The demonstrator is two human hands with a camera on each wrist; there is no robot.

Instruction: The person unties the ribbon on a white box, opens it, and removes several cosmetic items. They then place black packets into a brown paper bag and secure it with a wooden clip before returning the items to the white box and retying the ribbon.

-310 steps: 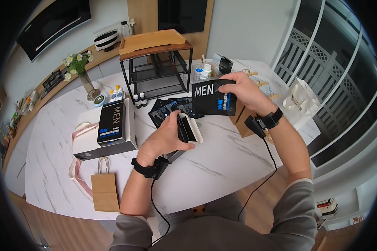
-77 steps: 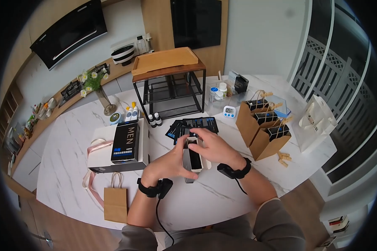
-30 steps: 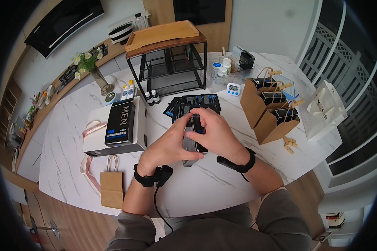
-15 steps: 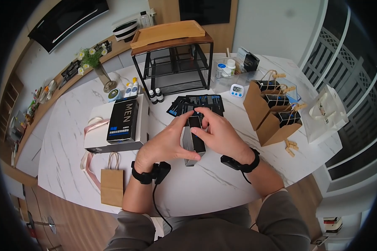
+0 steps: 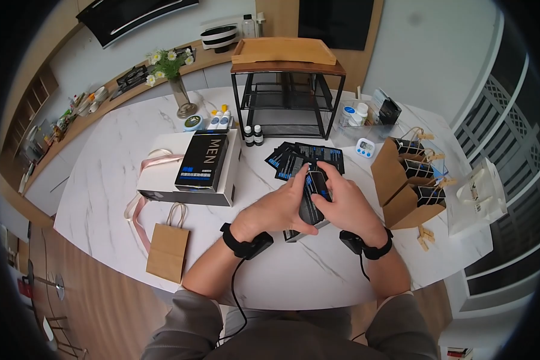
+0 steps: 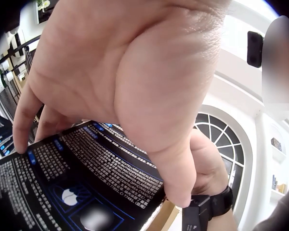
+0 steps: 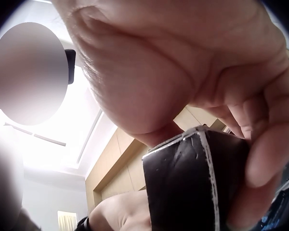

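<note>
Both hands are at a black printed box [image 5: 309, 213] with its top covered, at the middle of the table. My left hand [image 5: 276, 209] spans the box, thumb at its near end and fingertips at the far end. Lines of white print and blue tabs cover the box side [image 6: 101, 168] in the left wrist view. From the right, my right hand [image 5: 353, 204] grips the upper part, thumb over the top and fingers on the far side. Its plain black corner [image 7: 183, 183] shows creased in the right wrist view. Flat black sachets [image 5: 327, 156] lie fanned out just behind.
A black MEN box [image 5: 201, 162] lies on a white box [image 5: 156, 165] at left, near a small paper bag [image 5: 169, 255]. Brown bags [image 5: 393, 192] stand at right with loose clothespins [image 5: 426, 237]. Behind are a rack [image 5: 288, 69], two bottles [image 5: 253, 137] and a timer [image 5: 365, 148].
Ten seconds ago my right hand held up a sachet marked MEN beside the open box. The box stood open 2.6 s ago; its top is now covered. The head view has turned left.
</note>
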